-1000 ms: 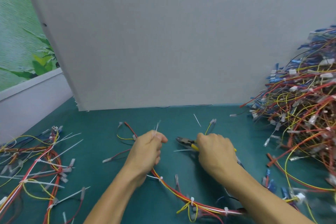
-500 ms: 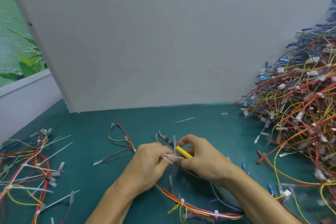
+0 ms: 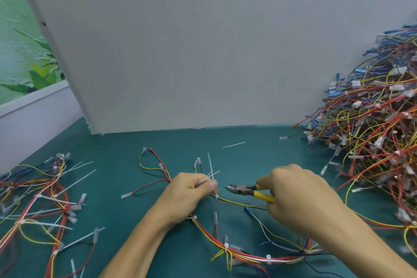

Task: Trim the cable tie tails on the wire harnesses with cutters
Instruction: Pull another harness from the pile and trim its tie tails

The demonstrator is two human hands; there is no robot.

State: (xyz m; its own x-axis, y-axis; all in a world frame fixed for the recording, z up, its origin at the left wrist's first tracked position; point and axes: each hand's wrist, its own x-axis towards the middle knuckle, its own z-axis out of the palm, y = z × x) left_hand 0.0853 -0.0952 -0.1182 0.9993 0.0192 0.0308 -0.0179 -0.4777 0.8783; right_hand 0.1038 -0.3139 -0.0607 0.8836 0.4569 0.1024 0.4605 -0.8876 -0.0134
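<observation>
**Cutters beside the tie, not touching**

L hand [image 3: 191,194]: fingers curled, thumb & forefinger pinching the wire harness [image 3: 209,232] at a tie. White cable tie tails [image 3: 211,167] stick up from the pinch, and a short end hangs below the thumb. The harness runs from the fist toward the near edge of the green mat [image 3: 126,142], w/ more ties along it.

R hand [image 3: 297,198]: clenched round the yellow handles of the cutters [image 3: 242,189]. Nose points left at the L thumb, just beside it w/ a small gap.

Around:
- Big tangled pile of harnesses [image 3: 372,142] on the R, against the grey board [image 3: 203,52].
- Second bunch w/ long untrimmed tails [image 3: 40,198] on the L.
- Loose cut tail [image 3: 233,144] lies on the mat behind the hands.
- Thin yellow & black wires cross under the cutters.
</observation>
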